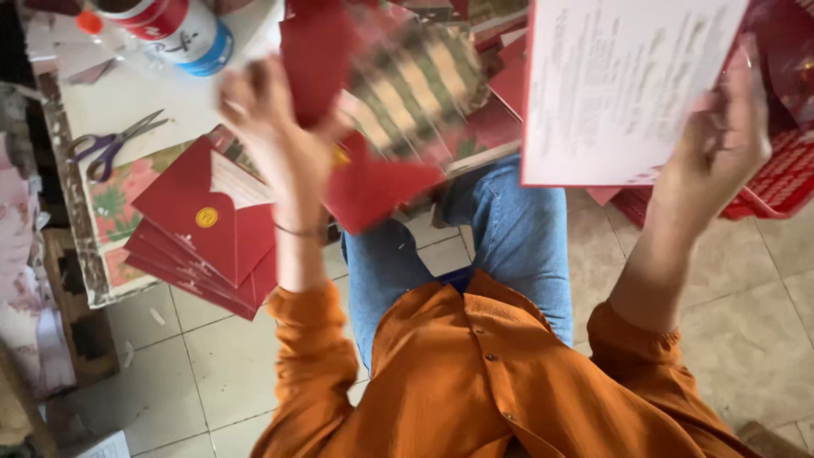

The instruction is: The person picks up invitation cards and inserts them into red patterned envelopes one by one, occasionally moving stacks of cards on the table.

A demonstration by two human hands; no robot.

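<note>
L hand grip pinches a red envelope, flap hanging open, over the lap. R hand grip holds a printed card by its lower edge. Red envelope stack at bench front edge, overhanging: prob. slides off if knocked.

blurred: red envelope in left grip | cut off: printed sheet top | glue bottle top
</note>
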